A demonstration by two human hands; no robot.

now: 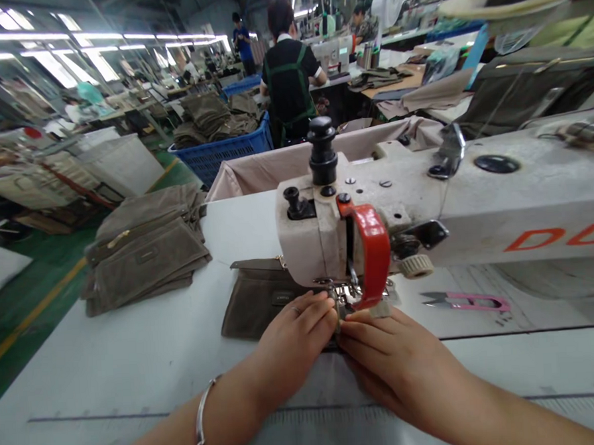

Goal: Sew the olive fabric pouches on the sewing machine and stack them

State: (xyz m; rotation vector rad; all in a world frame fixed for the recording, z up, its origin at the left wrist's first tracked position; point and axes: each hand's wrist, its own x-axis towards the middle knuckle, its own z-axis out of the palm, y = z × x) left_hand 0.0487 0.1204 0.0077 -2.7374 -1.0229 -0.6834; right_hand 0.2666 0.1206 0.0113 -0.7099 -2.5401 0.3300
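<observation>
An olive-brown fabric piece [254, 298] lies on the white table [135, 364] under the head of a cream sewing machine [426, 209] with a red guard [373, 252]. My left hand [293, 345], with a silver bracelet on the wrist, rests on the fabric just left of the presser foot [343, 296], fingers together and lying flat. My right hand [394, 357] presses down just right of the foot, fingers extended and touching the left fingertips. What lies under the fingers is hidden.
A stack of olive fabric pieces [144, 254] sits at the table's left. Pink thread snips [468, 300] lie right of the needle. A blue crate [223, 150] of fabric and a person in a dark apron [289, 77] are behind.
</observation>
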